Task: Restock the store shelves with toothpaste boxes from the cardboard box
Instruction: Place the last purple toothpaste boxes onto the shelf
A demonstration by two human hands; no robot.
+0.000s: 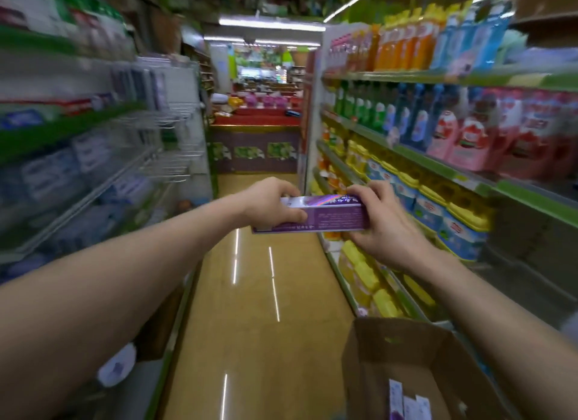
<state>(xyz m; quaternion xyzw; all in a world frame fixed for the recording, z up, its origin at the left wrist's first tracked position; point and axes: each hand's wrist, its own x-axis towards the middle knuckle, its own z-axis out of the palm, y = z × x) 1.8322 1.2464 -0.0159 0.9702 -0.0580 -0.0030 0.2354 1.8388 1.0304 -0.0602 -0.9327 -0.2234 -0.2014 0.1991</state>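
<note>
Both your left hand and right hand curl fingers round the toothpaste boxes. You seem mid-carry; next, slot them into the shelf at nine o'clock.

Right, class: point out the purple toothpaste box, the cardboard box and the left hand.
purple toothpaste box (334, 218), head view, side panel.
cardboard box (406, 366), head view, inner wall.
left hand (269, 199), head view, back of hand.

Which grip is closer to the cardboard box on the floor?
The right. The right grip, holding one end of the purple toothpaste box, is up above the cardboard box; the left grip holds the other end, farther left.
</note>
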